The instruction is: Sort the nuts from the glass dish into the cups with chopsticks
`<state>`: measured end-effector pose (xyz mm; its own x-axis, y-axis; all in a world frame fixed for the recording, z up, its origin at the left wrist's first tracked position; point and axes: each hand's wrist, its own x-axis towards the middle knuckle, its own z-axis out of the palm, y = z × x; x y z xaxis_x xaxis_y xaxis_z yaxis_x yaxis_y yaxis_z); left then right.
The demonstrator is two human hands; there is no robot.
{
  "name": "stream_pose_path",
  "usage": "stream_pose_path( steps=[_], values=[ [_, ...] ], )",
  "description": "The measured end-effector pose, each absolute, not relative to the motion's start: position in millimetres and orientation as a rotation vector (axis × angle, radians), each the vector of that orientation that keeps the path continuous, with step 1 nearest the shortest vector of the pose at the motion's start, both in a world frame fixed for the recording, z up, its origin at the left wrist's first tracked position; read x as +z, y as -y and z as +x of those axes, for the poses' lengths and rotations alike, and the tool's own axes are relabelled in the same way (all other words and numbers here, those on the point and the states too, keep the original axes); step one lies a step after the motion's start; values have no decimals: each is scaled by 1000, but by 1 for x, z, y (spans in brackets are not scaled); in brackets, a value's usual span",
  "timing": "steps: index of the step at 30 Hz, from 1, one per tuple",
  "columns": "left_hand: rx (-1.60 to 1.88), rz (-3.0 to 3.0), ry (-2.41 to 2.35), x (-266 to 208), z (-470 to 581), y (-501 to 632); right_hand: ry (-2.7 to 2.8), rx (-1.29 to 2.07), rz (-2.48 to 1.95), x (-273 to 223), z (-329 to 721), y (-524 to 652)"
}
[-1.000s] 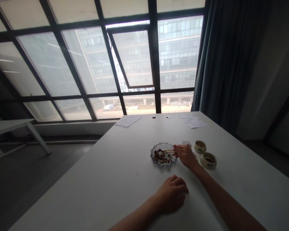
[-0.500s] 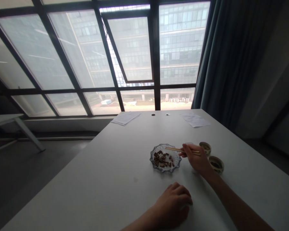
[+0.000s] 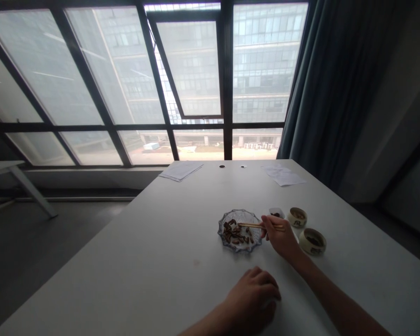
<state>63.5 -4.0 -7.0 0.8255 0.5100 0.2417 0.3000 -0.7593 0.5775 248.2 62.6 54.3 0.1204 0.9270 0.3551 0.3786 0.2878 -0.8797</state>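
Note:
My right hand (image 3: 279, 237) is closed around a pair of wooden chopsticks (image 3: 254, 226). Their tips are over small dark brown, oblong pieces (image 3: 235, 233) in a scalloped clear glass dish (image 3: 221, 240); whether they touch any is too small to tell. Nothing shows between the tips. Below the dish, my left hand (image 3: 252, 298) rests on the table with its fingers loosely bent and the thumb apart, holding nothing visible. Right of my right hand stand two pale round pots with dark markings, a nearer pot (image 3: 312, 242) and a farther pot (image 3: 297, 217). Both have dark contents.
A small white dish (image 3: 277, 211) with something dark in it is partly hidden behind my right hand. Papers lie on the white table (image 3: 154, 261) at the far left (image 3: 181, 171) and far right (image 3: 284, 175). Windows and a dark curtain (image 3: 322, 93) stand beyond.
My right hand has lowered slightly and shifted left, bringing the chopstick tips down over the brown pieces. The small white dish and the pots show more fully. My left hand stays in place.

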Motion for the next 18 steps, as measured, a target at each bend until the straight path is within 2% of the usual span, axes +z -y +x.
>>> stream_pose_path(
  steps=[7, 13, 18],
  values=[
    [566, 2462, -575, -13, 65, 1, 1417, 663, -1269, 58, 247, -61],
    [573, 2443, -584, -21, 67, -3, 1312, 884, -1279, 62, 248, -62],
    [574, 2427, -573, -22, 67, -3, 1233, 918, -1290, 63, 252, -63]
  ],
)
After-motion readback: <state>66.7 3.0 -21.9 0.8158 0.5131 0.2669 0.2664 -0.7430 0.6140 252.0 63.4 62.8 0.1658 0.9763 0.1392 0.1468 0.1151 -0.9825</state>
